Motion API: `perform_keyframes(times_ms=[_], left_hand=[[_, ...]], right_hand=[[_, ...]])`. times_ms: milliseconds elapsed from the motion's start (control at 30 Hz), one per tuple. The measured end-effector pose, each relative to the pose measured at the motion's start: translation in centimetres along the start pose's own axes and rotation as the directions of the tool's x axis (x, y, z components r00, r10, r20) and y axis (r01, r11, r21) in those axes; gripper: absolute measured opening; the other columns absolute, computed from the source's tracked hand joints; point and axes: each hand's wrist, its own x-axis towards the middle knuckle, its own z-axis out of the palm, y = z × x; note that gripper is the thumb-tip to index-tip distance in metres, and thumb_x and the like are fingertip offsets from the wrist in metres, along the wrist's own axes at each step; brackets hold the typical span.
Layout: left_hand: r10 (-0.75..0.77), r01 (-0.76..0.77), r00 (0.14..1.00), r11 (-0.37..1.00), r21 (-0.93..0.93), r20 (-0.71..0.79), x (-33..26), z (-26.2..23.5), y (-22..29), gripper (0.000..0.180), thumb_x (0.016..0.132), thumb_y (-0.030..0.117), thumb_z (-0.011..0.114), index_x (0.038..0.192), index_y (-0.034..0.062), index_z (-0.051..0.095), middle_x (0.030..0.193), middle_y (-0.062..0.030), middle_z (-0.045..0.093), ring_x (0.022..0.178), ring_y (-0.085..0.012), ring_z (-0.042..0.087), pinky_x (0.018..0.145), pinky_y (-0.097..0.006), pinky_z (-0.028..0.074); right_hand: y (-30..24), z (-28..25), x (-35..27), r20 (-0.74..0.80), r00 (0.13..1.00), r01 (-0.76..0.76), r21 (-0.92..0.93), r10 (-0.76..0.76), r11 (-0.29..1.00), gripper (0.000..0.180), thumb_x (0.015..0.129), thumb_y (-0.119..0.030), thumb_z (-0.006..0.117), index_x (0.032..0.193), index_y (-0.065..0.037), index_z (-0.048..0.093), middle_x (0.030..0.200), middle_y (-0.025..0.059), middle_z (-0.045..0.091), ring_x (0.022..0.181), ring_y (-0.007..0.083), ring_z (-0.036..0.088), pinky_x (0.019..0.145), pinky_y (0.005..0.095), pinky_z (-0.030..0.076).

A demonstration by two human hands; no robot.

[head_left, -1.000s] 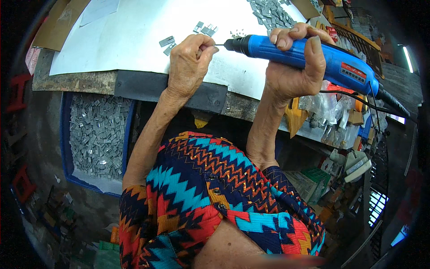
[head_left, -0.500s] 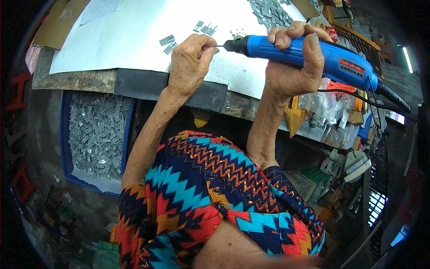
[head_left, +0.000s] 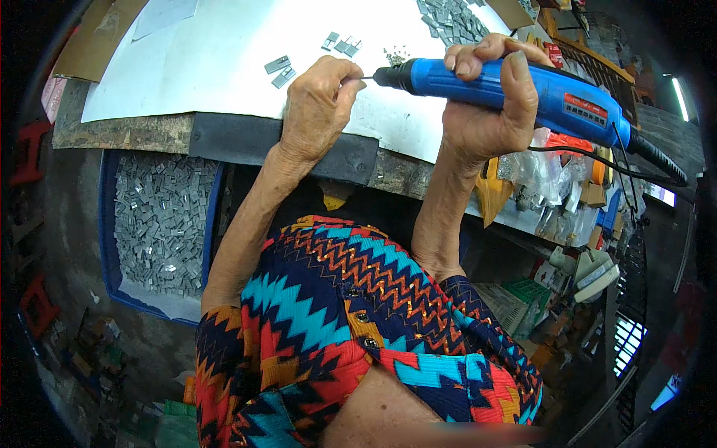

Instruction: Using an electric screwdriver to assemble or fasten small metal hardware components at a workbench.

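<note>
My right hand [head_left: 497,97] is wrapped round a blue electric screwdriver [head_left: 553,101], held nearly level with its tip pointing left. A thin metal bit [head_left: 367,78] reaches from its black nose to the fingertips of my left hand [head_left: 321,104]. Those fingers are pinched together; what they hold, if anything, is hidden. Just beyond the left hand lie several small grey rectangular parts [head_left: 281,77] on the white sheet [head_left: 224,60]. A scatter of tiny dark pieces, perhaps screws [head_left: 396,54], lies beyond the screwdriver's nose.
A heap of grey parts [head_left: 452,22] sits at the far side of the table. Below the table's edge on the left, a blue bin [head_left: 108,224] holds many more. Clear plastic bags [head_left: 549,179] lie at the right, under the screwdriver's black cable [head_left: 657,160].
The screwdriver has shifted very slightly to the left, and more of the tiny dark pieces show beyond its nose. Both hands keep almost the same pose.
</note>
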Motion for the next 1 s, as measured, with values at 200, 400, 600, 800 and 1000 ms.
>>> perform_keyframes(times_ms=[200, 400, 600, 800, 1000], left_hand=[[0.046, -0.047, 0.998, 0.998, 0.035, 0.031, -0.1, 0.0, 0.0, 0.007, 0.077, 0.004, 0.06, 0.081, -0.0004, 0.06, 0.076, -0.0087, 0.059, 0.063, -0.015, 0.055, 0.054, -0.027, 0.043], [0.022, -0.024, 0.998, 0.999, 0.027, 0.054, -0.1, -0.1, 0.2, 0.008, 0.077, 0.004, 0.059, 0.083, -0.0015, 0.06, 0.077, -0.0098, 0.059, 0.064, -0.0159, 0.056, 0.055, -0.028, 0.045], [0.006, -0.006, 0.999, 1.0, 0.006, 0.042, -0.1, -0.2, 0.1, 0.008, 0.074, 0.002, 0.058, 0.08, -0.0025, 0.059, 0.073, -0.0143, 0.058, 0.065, -0.0233, 0.058, 0.059, -0.033, 0.047], [0.009, -0.009, 1.0, 0.998, 0.069, 0.002, 0.5, -0.5, 0.0, 0.016, 0.075, 0.002, 0.059, 0.09, -0.0019, 0.059, 0.082, -0.012, 0.058, 0.07, -0.0189, 0.058, 0.06, -0.029, 0.047], [0.054, -0.072, 0.997, 0.924, 0.375, 0.058, 1.4, -0.2, -1.2, 0.02, 0.071, 0.002, 0.058, 0.091, -0.0036, 0.057, 0.085, -0.0161, 0.055, 0.08, -0.0267, 0.055, 0.071, -0.037, 0.045]], right_hand=[[0.1, -0.7, 0.0, 0.016, 0.999, -0.042, 0.055, 0.041, 0.998, 0.022, 0.074, -0.009, 0.052, 0.096, -0.001, 0.051, 0.073, 0.0139, 0.055, 0.057, 0.0199, 0.056, 0.059, 0.0399, 0.045], [-0.2, 0.2, -0.1, 0.019, 0.999, -0.035, 0.027, 0.035, 0.999, 0.022, 0.075, -0.008, 0.052, 0.095, -0.001, 0.051, 0.073, 0.0141, 0.056, 0.056, 0.0201, 0.056, 0.059, 0.04, 0.045], [-0.3, -0.1, -0.1, 0.005, 1.0, -0.021, -0.007, 0.021, 1.0, 0.024, 0.074, -0.009, 0.054, 0.097, -0.003, 0.049, 0.074, 0.0139, 0.056, 0.056, 0.0199, 0.056, 0.059, 0.0399, 0.045], [-0.6, -0.9, 0.1, -0.047, 0.999, -0.024, 0.029, 0.025, 0.999, 0.028, 0.072, -0.009, 0.055, 0.099, -0.004, 0.047, 0.074, 0.0138, 0.056, 0.057, 0.0199, 0.056, 0.06, 0.0404, 0.046], [-1.1, -1.5, 0.1, -0.069, 0.998, -0.01, 0.003, 0.01, 1.0, 0.03, 0.071, -0.009, 0.056, 0.1, -0.005, 0.048, 0.074, 0.0139, 0.056, 0.058, 0.0194, 0.056, 0.061, 0.0408, 0.046]])
